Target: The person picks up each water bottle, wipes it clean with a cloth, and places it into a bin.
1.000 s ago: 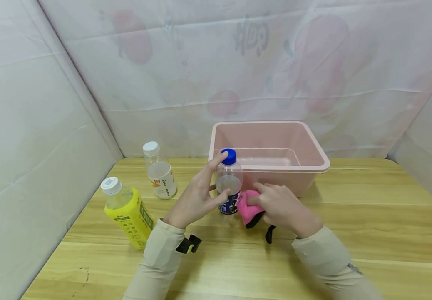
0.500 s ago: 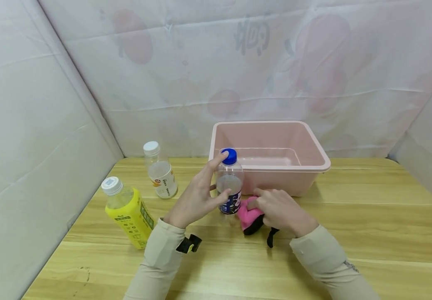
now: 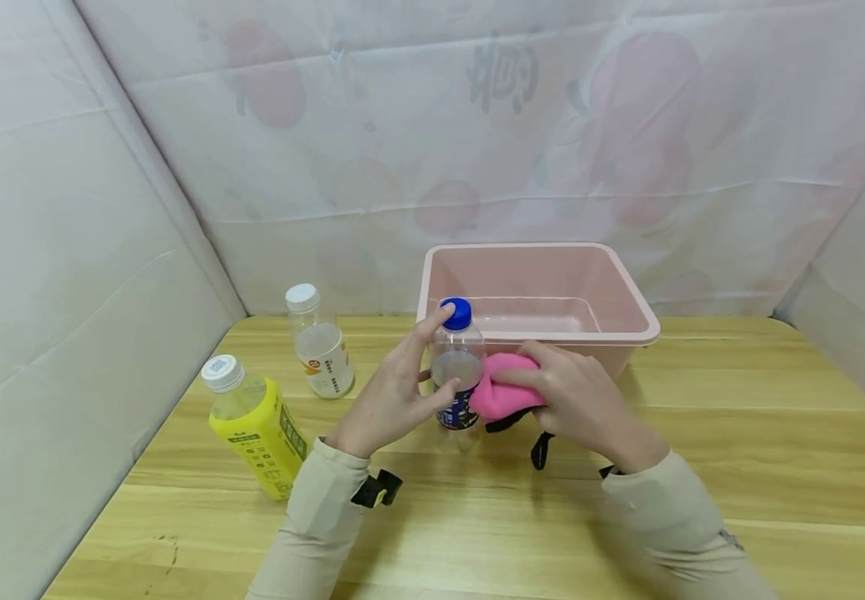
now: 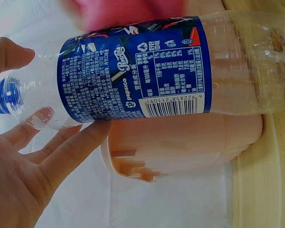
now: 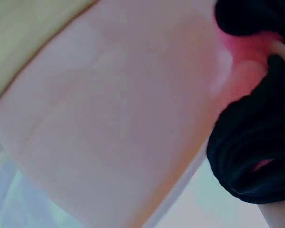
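Note:
My left hand (image 3: 395, 396) grips an upright clear plastic Pepsi bottle (image 3: 457, 367) with a blue cap, one fingertip against the cap and another digit on the side near the label. In the left wrist view, the blue label of the bottle (image 4: 135, 71) shows Pepsi lettering and a barcode. My right hand (image 3: 582, 404) holds a bunched pink cloth (image 3: 506, 387) with black trim and a black strap, pressed to the bottle's right side. The same cloth (image 4: 128, 12) appears blurred above the label; its black part (image 5: 251, 137) fills the right of the right wrist view.
A pink plastic basin (image 3: 530, 275) stands right behind the bottle. To the left, a clear bottle with a white cap (image 3: 323, 354) and a yellow-labelled bottle (image 3: 262, 433) stand on the wooden table (image 3: 740, 500). White printed sheets (image 3: 402, 125) hang around the table.
My right hand with the pink cloth dips slightly down the bottle's side, then rises higher than before, near the basin's rim. The left hand and bottle stay almost still.

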`<state>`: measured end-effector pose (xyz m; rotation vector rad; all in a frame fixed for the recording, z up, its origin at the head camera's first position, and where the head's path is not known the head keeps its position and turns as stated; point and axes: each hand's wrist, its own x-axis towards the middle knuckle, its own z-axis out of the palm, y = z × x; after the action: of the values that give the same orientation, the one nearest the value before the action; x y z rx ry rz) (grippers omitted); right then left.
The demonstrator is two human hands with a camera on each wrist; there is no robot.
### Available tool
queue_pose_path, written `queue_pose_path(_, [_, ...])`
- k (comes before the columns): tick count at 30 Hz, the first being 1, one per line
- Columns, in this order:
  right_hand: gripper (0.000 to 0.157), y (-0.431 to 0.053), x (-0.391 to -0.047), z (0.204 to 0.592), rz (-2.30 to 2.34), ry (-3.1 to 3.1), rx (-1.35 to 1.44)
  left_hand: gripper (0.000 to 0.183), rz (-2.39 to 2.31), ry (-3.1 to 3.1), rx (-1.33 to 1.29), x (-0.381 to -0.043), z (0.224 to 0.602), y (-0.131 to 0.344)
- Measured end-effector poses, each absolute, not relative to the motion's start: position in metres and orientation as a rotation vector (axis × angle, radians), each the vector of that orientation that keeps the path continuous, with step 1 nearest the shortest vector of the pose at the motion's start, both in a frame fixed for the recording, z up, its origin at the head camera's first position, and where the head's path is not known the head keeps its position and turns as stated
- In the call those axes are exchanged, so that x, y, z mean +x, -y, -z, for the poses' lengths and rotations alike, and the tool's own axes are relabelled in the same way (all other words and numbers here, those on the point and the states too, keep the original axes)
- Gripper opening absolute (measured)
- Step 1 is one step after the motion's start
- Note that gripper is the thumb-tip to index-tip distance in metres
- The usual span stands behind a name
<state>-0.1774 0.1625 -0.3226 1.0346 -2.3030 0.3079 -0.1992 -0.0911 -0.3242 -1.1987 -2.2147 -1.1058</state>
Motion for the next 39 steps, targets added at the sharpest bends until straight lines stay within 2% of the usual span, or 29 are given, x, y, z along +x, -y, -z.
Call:
queue_pose_path(7, [0.063,-0.165,-0.175,0.311,-0.445,2.062,0.967,0.083,1.165,2.229,-1.195,-0.199,0.324,0.092])
queue_pose_path(16, [0.054,-0.165,-0.174,0.307,-0.656,1.984,0.903,0.083,1.090,2.200,-1.223,-0.200,0.323,0.090])
queue_pose_path(25, [0.064,-0.167,-0.176,0.308,-0.533,2.003,0.941,0.082,1.078,2.184,-1.228,-0.201,0.324,0.089])
queue_pose_path(39, [0.050,-0.163,-0.180,0.327,-0.182,2.324,1.117,0.080,1.096,2.195,-1.208,-0.199,0.323,0.091])
